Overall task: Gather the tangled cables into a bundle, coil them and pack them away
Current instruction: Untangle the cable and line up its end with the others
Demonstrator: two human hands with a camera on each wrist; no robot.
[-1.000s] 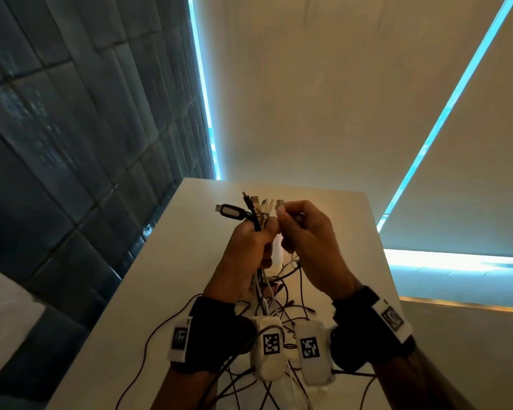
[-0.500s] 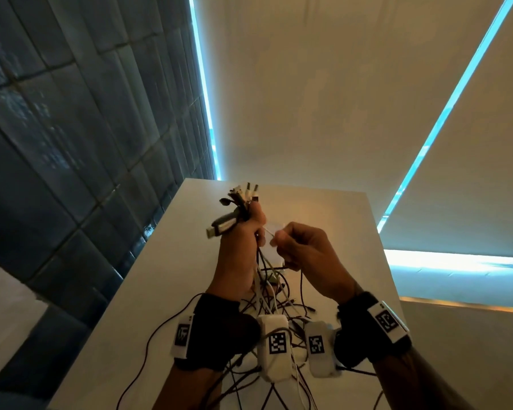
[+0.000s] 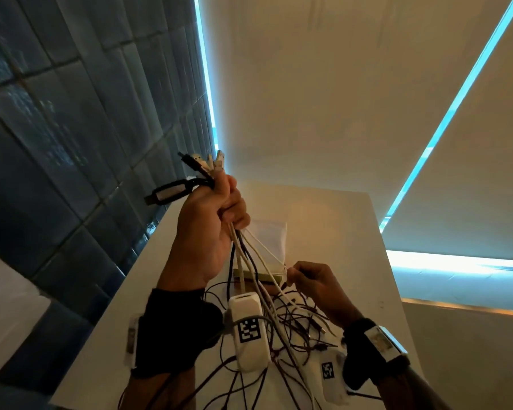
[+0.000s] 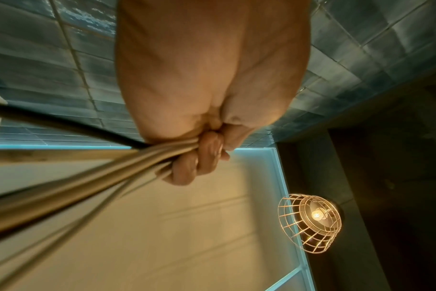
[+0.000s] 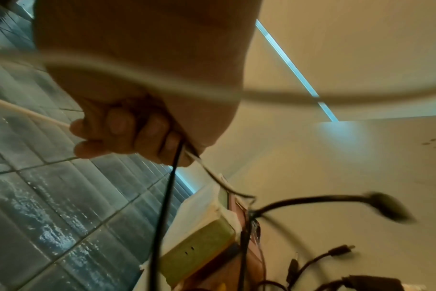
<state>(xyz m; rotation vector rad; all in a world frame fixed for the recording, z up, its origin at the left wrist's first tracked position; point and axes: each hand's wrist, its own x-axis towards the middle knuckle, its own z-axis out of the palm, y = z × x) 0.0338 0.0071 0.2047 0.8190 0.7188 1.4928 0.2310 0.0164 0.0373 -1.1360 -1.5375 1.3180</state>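
Observation:
My left hand (image 3: 219,211) is raised above the white table (image 3: 332,232) and grips a bundle of white and black cables (image 3: 246,255); their plugs (image 3: 203,165) stick out above the fist. In the left wrist view the curled fingers (image 4: 202,157) clamp the cable strands (image 4: 112,167). Lower and to the right, my right hand (image 3: 305,279) pinches a white cable (image 3: 267,250) that runs taut up to the left fist. The right wrist view shows that hand's fingers (image 5: 127,133) curled round a white cable (image 5: 32,116) and a black cable (image 5: 167,196). Loose tangled cables (image 3: 293,321) trail on the table below.
A green and brown box (image 3: 267,275) with a white cloth bag (image 3: 270,235) behind it lies on the table beyond the hands. A dark tiled wall (image 3: 71,128) runs along the table's left edge. A wire-cage lamp (image 4: 311,218) hangs overhead.
My left hand has risen with the cable ends, stretching the bundle upward. My right hand has dropped lower and to the right along a white cable.

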